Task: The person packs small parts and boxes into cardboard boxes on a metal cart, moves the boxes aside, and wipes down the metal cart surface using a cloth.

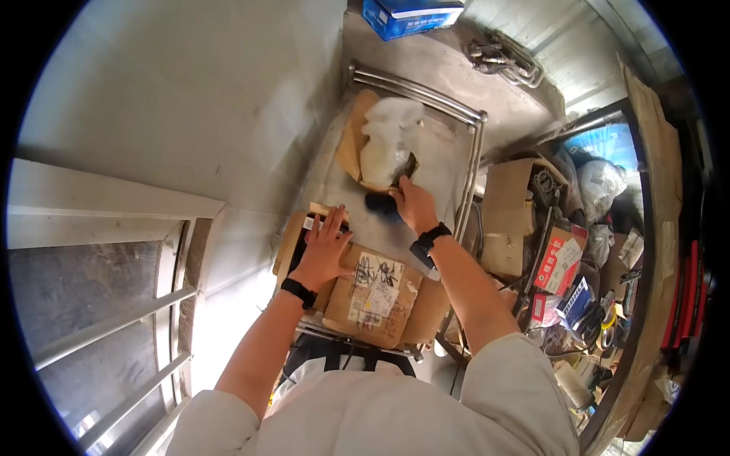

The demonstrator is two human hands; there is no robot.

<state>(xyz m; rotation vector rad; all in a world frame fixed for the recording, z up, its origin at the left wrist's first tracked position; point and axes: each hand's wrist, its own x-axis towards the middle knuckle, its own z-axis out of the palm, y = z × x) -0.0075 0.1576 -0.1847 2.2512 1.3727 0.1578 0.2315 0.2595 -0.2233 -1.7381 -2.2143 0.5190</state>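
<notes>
Carton [380, 300] lies under spread left hand [323, 254]; right hand [415, 207], beside plastic bag [388, 140], has unclear grip.

Lighting moderate; strong glare right of the barred window [99, 304]; soft shadows on the wall [205, 99]; fisheye bending toward black corners

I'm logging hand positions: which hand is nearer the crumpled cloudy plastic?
Right. The right hand is beside the near end of the cloudy plastic; the left hand is farther off, by the labelled cardboard box.
</notes>
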